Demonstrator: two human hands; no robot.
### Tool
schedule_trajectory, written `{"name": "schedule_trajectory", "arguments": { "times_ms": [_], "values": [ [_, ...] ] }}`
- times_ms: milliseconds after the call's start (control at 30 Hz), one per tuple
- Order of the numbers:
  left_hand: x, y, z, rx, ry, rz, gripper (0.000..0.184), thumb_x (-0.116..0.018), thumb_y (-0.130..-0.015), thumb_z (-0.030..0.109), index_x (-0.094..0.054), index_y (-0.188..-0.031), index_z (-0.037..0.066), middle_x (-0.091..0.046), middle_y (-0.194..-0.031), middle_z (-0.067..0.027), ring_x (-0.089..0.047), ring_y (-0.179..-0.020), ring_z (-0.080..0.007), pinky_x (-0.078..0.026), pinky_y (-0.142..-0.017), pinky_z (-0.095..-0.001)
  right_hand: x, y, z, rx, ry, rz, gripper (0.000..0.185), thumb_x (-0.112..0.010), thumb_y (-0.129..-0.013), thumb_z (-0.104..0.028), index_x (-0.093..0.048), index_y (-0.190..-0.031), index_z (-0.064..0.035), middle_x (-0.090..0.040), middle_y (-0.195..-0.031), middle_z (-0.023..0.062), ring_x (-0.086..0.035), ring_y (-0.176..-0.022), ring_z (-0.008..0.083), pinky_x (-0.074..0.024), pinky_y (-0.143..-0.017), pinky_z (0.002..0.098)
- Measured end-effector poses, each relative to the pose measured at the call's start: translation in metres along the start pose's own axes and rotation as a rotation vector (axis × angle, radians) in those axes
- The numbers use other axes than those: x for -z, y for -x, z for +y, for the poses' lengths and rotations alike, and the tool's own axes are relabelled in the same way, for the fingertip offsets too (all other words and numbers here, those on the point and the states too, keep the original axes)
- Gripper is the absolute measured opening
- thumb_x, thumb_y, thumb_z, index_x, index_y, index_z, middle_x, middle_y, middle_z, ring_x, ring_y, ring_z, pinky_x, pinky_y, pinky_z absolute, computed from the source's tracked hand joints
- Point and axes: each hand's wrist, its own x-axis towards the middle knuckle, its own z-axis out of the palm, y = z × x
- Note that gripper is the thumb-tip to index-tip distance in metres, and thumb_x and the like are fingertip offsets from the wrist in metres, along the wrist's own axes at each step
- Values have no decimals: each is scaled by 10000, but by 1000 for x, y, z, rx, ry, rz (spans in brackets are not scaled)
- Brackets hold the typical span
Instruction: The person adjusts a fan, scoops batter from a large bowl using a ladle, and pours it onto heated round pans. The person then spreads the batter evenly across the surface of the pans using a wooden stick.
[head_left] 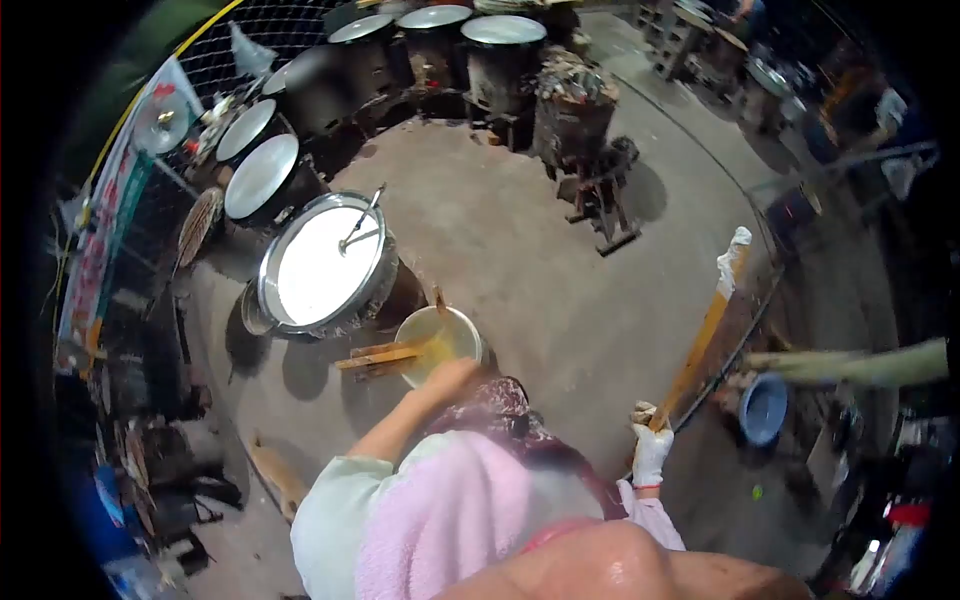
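My bare left hand (455, 375) is closed at the near rim of a white bucket (476, 338), its fingertips partly hidden. Wooden sticks (385, 354) lean out over the bucket's left side, and another stick stands up at its far rim. Something yellowish is inside. In a white glove, my right hand (651, 445) is wrapped round the lower end of a long wooden stick (705, 335), which tilts up and away and has white material at its tip. Beyond the bucket stands a large metal pot (378, 285) of white liquid, with a ladle (358, 225) resting in it.
Large drums with round pale tops (503, 30) curve along the back and left, beside a net fence (280, 30). A scrap-filled drum (575, 115) stands farther right. To my right are a blue basin (764, 410) and a hose (760, 310) along the concrete floor.
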Motion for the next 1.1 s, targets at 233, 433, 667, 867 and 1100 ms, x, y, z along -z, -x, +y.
{"name": "schedule_trajectory", "arguments": {
  "times_ms": [233, 433, 667, 867, 1100],
  "values": [
    [-6, -74, -10, 155, 146, 232, 214, -597, -838, 200, -593, -985, 44, -634, -901, -191, -613, -837, -373, -492, -729, -428, -57, -144, -47, 42, 61, -261, 258, -571, -726, 108, -602, -957, -2, -625, -963, 63, -603, -828, 140, -519, -751, 295],
    [21, -202, -47, 202, 331, 384, 228, -543, -854, 209, -598, -993, 38, -646, -965, -179, -610, -929, -362, -486, -784, -437, -103, -242, -76, 9, 64, -342, 267, -553, -718, 125, -595, -951, 2, -611, -1013, 113, -606, -835, 167, -518, -748, 304],
    [82, -313, -120, 451, 1294, 748, 236, -524, -936, 261, -550, -1017, 41, -648, -888, -90, -669, -799, -199, -497, -639, -299, -175, -353, -120, -42, 182, -517, 329, -539, -704, 127, -599, -1015, 38, -626, -898, 84, -602, -781, 160, -504, -741, 281],
    [138, -335, -182, 754, 1713, 1141, 319, -479, -952, 291, -488, -1115, 17, -631, -989, -132, -685, -827, -233, -475, -588, -252, -275, -458, -123, -52, 160, -815, 362, -520, -717, 137, -606, -1057, 47, -628, -873, 71, -604, -766, 144, -490, -718, 254],
    [164, -344, -239, 867, 2076, 1488, 733, -461, -942, 421, -200, -1424, -65, -470, -1331, -228, -584, -1108, -305, -381, -924, -359, -430, -552, -170, 91, 390, -1113, 369, -470, -691, 173, -611, -994, 17, -646, -953, 76, -611, -844, 139, -487, -774, 262]
  ]
}}
